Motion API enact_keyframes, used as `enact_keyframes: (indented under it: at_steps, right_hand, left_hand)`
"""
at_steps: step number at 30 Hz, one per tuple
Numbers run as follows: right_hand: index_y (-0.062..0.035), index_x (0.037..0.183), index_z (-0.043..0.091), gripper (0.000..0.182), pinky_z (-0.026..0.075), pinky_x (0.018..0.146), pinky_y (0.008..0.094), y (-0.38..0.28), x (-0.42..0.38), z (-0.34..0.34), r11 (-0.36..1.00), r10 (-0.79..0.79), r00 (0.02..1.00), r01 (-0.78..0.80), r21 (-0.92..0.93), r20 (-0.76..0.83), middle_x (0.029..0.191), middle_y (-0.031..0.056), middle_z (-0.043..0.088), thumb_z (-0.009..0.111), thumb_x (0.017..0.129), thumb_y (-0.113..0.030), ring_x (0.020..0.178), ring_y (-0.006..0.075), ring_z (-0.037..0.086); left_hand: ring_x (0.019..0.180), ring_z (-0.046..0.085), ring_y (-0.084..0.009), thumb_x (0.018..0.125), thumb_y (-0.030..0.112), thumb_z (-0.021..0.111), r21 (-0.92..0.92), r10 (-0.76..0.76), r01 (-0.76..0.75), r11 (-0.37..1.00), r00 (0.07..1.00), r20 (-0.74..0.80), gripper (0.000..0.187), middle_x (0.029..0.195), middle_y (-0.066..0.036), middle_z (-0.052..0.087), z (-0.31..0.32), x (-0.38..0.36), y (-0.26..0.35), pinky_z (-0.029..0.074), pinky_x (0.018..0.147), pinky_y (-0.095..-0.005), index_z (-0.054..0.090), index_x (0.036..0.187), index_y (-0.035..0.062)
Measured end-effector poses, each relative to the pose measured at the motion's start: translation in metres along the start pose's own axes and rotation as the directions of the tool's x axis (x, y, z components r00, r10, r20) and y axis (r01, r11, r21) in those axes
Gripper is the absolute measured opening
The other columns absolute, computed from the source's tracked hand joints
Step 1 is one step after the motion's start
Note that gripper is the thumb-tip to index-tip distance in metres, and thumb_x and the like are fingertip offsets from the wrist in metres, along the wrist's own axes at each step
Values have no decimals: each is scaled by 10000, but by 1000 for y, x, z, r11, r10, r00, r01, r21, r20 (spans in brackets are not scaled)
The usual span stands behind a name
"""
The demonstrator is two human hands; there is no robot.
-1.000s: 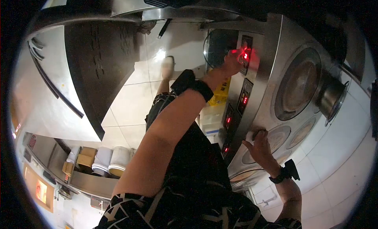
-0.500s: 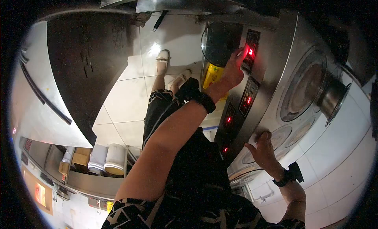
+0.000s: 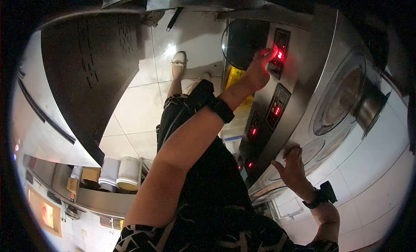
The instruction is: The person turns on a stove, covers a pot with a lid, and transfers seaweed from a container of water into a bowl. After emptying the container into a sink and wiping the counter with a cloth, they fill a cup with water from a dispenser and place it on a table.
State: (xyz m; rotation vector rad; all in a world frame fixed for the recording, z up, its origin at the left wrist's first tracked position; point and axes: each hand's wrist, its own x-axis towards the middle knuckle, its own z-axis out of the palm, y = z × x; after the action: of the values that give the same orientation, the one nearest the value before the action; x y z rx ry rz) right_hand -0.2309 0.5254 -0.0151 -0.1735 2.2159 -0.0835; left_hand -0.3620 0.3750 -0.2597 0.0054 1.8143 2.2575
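My left hand (image 3: 259, 72) reaches across to a control panel (image 3: 279, 52) on the steel front of a cooker. Its fingertips are at the panel, beside a glowing red digit. They hold nothing that I can make out, and some fingers are partly hidden. My right hand (image 3: 294, 169) rests on the edge of the steel cooktop (image 3: 310, 130), thumb apart from the fingers and nothing in it. Further along the front is a second panel (image 3: 277, 107) with red lights. A steel pot (image 3: 370, 109) stands at the large round plate (image 3: 340, 94) on top.
A dark round lid or pan (image 3: 245, 44) and a yellow package (image 3: 234, 78) sit below the panels. Across the tiled floor (image 3: 134, 109) is a steel unit (image 3: 89, 74). White buckets (image 3: 128, 172) stand on a lower shelf. A black-handled item (image 3: 174, 19) lies on the floor.
The view has shifted slightly. My left hand stays at the control panel, its fingertips at the lit digit. My right hand remains on the cooktop edge.
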Motion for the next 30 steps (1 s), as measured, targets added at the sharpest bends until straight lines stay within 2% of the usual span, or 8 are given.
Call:
enact_keyframes:
  at_steps: [3,7,13,16,19,22,25,30]
  right_hand:
    - [66,1059,262,614,403,614,384,-3,1,-3,998,53,997,-54,25,54,921,206,339,698,723,-205,759,311,415]
    - [61,1037,267,591,398,631,390,-4,2,-3,1000,6,1000,-6,-12,11,918,205,340,695,726,-201,765,314,412]
    - [56,1014,268,569,387,650,416,-6,3,-6,997,39,998,-42,65,48,918,216,341,685,735,-213,768,324,407]
    - [62,1015,264,572,391,645,425,-3,3,-4,998,-46,999,47,-41,15,914,219,339,681,740,-217,764,327,408]
    - [78,1028,256,589,396,645,438,-6,4,-6,1000,-3,999,3,-4,46,918,229,338,677,744,-220,770,337,413]
    - [98,1040,250,610,404,636,435,-4,2,-5,998,9,999,-7,-55,51,927,240,338,674,747,-229,769,347,424]
    - [114,1048,246,633,413,624,421,-1,0,-1,999,9,999,-8,-34,47,934,251,337,673,746,-242,765,354,438]
    - [113,1037,249,633,418,610,415,-5,3,-5,998,70,995,-70,-10,73,927,247,338,679,741,-246,750,337,446]
  left_hand:
    - [1214,297,-347,589,-172,359,25,-2,2,1000,1000,6,796,1310,-153,293,-2,1,8,298,1021,-352,316,1322,136]
    - [1207,320,-343,590,-180,346,115,-49,52,992,998,-28,818,1318,-151,288,2,-2,12,313,1008,-332,305,1334,158]
    - [1229,306,-318,602,-179,360,-12,1,-1,1000,1000,15,831,1326,-141,290,-7,-3,11,319,1007,-328,301,1336,207]
    - [1239,297,-312,594,-188,359,88,-65,62,994,998,27,838,1328,-138,294,-4,-1,11,314,1011,-323,298,1338,196]
    - [1239,299,-310,599,-184,358,74,-27,27,997,1000,0,820,1333,-134,294,1,-1,2,314,1013,-321,307,1331,182]
    - [1238,302,-310,609,-173,368,21,47,-46,999,999,-22,790,1335,-133,296,3,-1,-6,317,1012,-324,320,1321,168]
    - [1237,307,-306,610,-169,378,29,-27,28,999,1000,-13,780,1335,-129,305,5,-3,-2,311,1017,-326,332,1312,170]
    - [1233,318,-297,606,-169,383,49,22,-21,999,1000,-19,801,1325,-117,328,-2,-2,-1,317,1014,-325,327,1317,195]
